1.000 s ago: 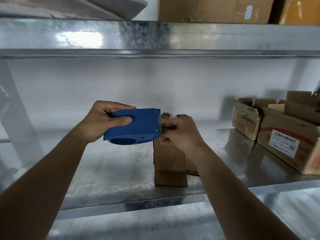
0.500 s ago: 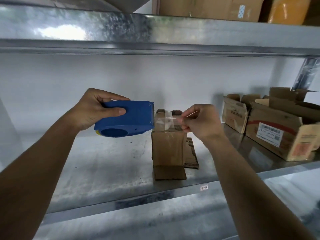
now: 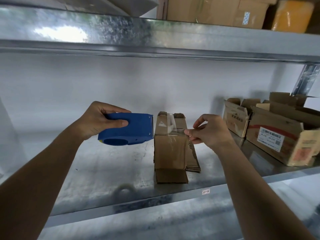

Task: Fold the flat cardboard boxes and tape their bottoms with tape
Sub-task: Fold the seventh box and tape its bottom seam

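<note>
My left hand (image 3: 97,119) grips a blue tape dispenser (image 3: 128,129) held in the air over the metal shelf (image 3: 97,172), its toothed edge pointing right. My right hand (image 3: 210,131) pinches the free end of a clear tape strip (image 3: 170,131) drawn out from the dispenser. The strip stretches across in front of a small stack of flat cardboard boxes (image 3: 169,151) lying on the shelf behind my hands.
Two open cardboard boxes (image 3: 277,132) stand at the right end of the shelf beside an upright post (image 3: 306,78). An upper shelf (image 3: 155,37) carries more boxes and a yellow package (image 3: 292,14). A white wall closes the back.
My right hand has pulled the tape end away from the dispenser's edge to the right, so a clear strip now spans between my hands. The left hand keeps its grip.
</note>
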A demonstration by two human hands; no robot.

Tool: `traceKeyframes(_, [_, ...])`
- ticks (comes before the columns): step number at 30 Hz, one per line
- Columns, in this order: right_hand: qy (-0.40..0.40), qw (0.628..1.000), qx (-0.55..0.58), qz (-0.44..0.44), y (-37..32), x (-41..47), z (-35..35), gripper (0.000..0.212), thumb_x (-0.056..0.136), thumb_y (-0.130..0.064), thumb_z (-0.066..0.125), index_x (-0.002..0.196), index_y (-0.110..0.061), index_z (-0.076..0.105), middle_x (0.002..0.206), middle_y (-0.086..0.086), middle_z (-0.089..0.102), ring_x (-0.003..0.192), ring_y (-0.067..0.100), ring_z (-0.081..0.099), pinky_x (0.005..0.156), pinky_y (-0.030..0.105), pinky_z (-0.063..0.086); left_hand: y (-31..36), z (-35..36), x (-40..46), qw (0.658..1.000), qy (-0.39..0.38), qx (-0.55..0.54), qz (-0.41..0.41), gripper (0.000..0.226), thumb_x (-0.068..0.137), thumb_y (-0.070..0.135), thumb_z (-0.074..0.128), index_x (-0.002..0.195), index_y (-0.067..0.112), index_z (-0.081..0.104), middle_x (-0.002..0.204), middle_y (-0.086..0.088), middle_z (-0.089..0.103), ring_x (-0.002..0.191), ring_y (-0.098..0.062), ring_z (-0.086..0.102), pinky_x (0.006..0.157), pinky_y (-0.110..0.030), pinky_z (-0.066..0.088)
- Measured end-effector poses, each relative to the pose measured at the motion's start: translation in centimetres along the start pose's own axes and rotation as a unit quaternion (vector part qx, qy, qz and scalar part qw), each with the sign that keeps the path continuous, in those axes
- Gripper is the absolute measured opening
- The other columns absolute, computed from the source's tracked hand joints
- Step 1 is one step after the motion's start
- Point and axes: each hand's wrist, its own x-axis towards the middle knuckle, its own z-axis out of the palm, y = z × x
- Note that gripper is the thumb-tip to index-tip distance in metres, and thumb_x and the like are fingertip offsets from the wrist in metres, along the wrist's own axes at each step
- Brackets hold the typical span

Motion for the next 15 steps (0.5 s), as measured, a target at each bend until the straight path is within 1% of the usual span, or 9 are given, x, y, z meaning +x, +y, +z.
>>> traceKeyframes(2, [-0.003,1.0,-0.007,0.011,-0.1,0.1,-0.2,0.043,0.073,-0.012,0.095,0.098,-0.001,0.062,0.068,0.012,0.075,0.066,0.029,0.077,0.07,0.042,0.066,-0.1,0.2,0.2,1.0,-0.001,0.008,-0.002,0.04,0.074,0.015,0.083,0.114,0.014,0.078,0.11,-0.001,0.079,0.103,-0.023,0.076,0.088,-0.043,0.063])
traceKeyframes(4, [-0.004,1.0,-0.01,0.017,0.0,0.3,-0.5,0.046,0.072,-0.014,0.096,0.101,-0.004,0.061,0.069,0.012,0.076,0.067,0.031,0.077,0.075,0.047,0.066,0.0,0.4,0.3,1.0,-0.001,0.006,0.002,0.041,0.074,0.015,0.083,0.114,0.015,0.078,0.11,-0.001,0.079,0.103,-0.022,0.076,0.087,-0.04,0.063])
traceKeyframes(6, [-0.004,1.0,-0.019,0.02,-0.1,0.5,-0.7,0.047,0.072,-0.014,0.096,0.102,-0.006,0.061,0.069,0.011,0.076,0.066,0.031,0.077,0.077,0.049,0.065,0.2,0.7,0.5,1.0,-0.002,0.008,0.001,0.039,0.076,0.012,0.083,0.114,0.015,0.078,0.11,0.0,0.079,0.102,-0.022,0.076,0.086,-0.038,0.064])
traceKeyframes(8, [-0.006,0.999,-0.027,0.016,-0.1,0.7,-1.0,0.045,0.073,-0.014,0.095,0.102,-0.008,0.062,0.068,0.011,0.076,0.065,0.03,0.076,0.078,0.049,0.065,0.2,0.9,0.7,1.0,-0.006,0.01,-0.001,0.038,0.077,0.012,0.083,0.114,0.016,0.078,0.11,0.001,0.079,0.102,-0.021,0.076,0.086,-0.039,0.064])
traceKeyframes(12, [-0.01,0.999,-0.028,0.018,0.3,1.2,-1.1,0.043,0.075,-0.012,0.094,0.103,-0.007,0.062,0.068,0.012,0.075,0.064,0.032,0.076,0.078,0.047,0.065,0.2,1.0,1.1,1.0,-0.009,0.011,-0.007,0.042,0.074,0.018,0.083,0.116,0.015,0.078,0.111,-0.001,0.079,0.104,-0.023,0.075,0.089,-0.047,0.063])
traceKeyframes(15, [-0.025,0.999,-0.005,0.037,1.2,1.2,-1.0,0.043,0.076,-0.012,0.093,0.106,-0.006,0.063,0.071,0.015,0.076,0.067,0.033,0.076,0.072,0.039,0.066,0.0,1.2,1.4,1.0,-0.012,0.019,-0.014,0.038,0.079,0.011,0.083,0.116,0.015,0.078,0.11,-0.001,0.079,0.102,-0.023,0.076,0.089,-0.05,0.062])
